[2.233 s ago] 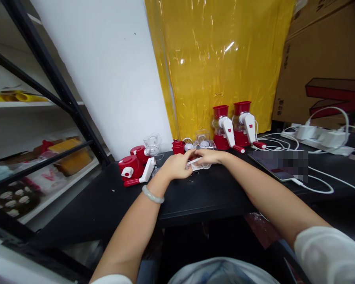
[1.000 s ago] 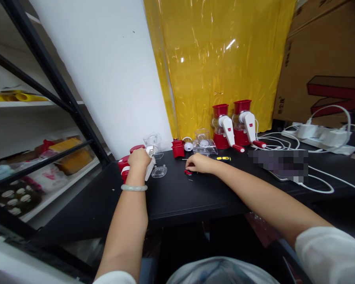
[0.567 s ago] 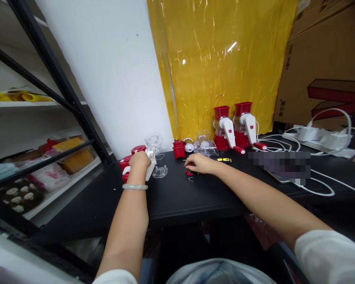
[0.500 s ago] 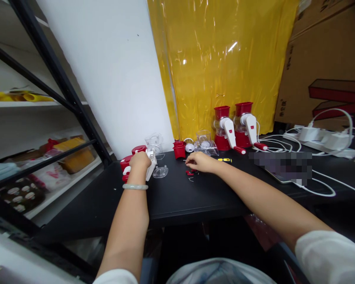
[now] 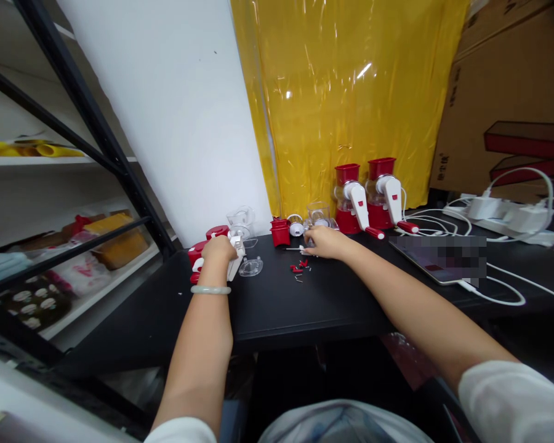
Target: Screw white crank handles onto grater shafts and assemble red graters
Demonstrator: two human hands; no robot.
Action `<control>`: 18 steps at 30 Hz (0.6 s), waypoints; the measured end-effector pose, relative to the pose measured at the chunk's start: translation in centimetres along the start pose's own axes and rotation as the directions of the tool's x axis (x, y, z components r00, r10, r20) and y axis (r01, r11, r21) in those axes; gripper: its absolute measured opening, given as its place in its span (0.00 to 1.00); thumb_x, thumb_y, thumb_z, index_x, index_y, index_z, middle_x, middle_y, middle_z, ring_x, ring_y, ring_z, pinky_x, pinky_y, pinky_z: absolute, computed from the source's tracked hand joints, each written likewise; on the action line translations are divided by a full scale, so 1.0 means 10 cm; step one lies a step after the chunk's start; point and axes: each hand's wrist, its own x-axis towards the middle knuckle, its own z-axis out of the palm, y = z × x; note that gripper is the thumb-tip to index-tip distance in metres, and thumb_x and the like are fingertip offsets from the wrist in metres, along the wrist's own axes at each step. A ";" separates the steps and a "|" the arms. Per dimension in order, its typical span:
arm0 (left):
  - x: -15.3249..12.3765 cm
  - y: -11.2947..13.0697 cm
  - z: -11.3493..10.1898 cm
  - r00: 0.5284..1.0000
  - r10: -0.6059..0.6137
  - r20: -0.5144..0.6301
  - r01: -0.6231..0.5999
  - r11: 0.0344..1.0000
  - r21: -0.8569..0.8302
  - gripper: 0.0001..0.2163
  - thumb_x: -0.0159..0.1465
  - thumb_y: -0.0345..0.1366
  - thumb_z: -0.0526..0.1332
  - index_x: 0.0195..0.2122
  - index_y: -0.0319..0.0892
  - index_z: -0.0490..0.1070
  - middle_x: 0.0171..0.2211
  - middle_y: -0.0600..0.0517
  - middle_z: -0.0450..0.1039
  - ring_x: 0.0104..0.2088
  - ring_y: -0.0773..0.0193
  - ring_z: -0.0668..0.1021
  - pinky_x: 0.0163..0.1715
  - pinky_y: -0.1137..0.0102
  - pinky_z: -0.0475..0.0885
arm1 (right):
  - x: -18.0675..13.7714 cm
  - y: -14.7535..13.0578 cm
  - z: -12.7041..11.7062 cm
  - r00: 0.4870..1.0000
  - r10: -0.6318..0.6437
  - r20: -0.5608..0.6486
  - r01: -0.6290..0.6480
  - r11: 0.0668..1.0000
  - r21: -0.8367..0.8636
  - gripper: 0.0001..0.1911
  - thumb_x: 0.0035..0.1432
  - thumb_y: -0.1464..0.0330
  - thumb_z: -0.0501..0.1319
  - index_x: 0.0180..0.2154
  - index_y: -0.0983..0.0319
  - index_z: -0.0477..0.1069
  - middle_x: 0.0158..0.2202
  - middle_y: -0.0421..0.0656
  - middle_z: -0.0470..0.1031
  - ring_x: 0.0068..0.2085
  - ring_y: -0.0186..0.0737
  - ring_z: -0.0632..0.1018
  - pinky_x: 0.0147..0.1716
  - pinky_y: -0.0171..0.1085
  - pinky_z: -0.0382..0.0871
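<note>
Head view: two red-and-white units [image 5: 351, 198] stand upright at twelve o'clock on the black worktop [image 5: 305, 307]. They look fully put together, with their cranks hanging down their fronts. A third unit [image 5: 196, 253] lies on its side at ten o'clock. The left hand [image 5: 218, 249] rests on top of it, grip closed round its body, and the white crank [image 5: 234, 266] sticks out beneath the fingers.

Judging by what lies loose, this one seems unfinished. A clear disc [image 5: 251, 267] sits just beside it at its three o'clock. Small red bits [image 5: 298, 268] and tiny metal pieces are scattered at the middle. Clear cups [image 5: 241, 220] and a red cup [image 5: 280, 234] stand at eleven to twelve o'clock.

The right hand [image 5: 327, 242] lies palm down just past the red bits. Its fingers curl over a thin rod [image 5: 292, 248] whose tip pokes out toward nine o'clock; whether that grip pinches the rod I cannot tell. A tablet [image 5: 436, 261] lies at two o'clock, well apart.
</note>
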 end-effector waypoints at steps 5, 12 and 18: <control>-0.02 0.00 -0.04 1.000 0.003 0.003 -0.003 1.000 0.002 0.26 0.54 0.41 0.75 0.53 0.38 0.79 0.59 0.32 0.77 0.59 0.38 0.79 0.51 0.56 0.78 | -0.02 0.02 -0.02 0.983 0.088 0.159 -0.071 0.991 -0.111 0.21 0.58 0.61 0.71 0.50 0.65 0.79 0.50 0.57 0.81 0.52 0.57 0.82 0.45 0.42 0.75; -0.19 0.09 -0.14 0.976 -0.027 -0.218 0.013 0.998 -0.065 0.24 0.64 0.49 0.67 0.55 0.39 0.77 0.58 0.33 0.78 0.58 0.39 0.80 0.51 0.56 0.76 | -0.04 0.03 -0.01 0.979 0.122 0.165 -0.107 0.990 -0.094 0.08 0.60 0.74 0.65 0.41 0.65 0.82 0.45 0.60 0.83 0.49 0.59 0.84 0.44 0.46 0.77; -0.38 0.40 -0.07 0.855 0.164 -0.492 -0.276 0.947 -0.164 0.19 0.73 0.46 0.54 0.51 0.43 0.80 0.48 0.42 0.83 0.51 0.46 0.82 0.49 0.59 0.75 | -0.05 -0.03 -0.05 0.991 0.105 0.087 -0.099 0.993 -0.062 0.09 0.63 0.72 0.60 0.41 0.64 0.79 0.45 0.59 0.82 0.48 0.59 0.84 0.41 0.44 0.75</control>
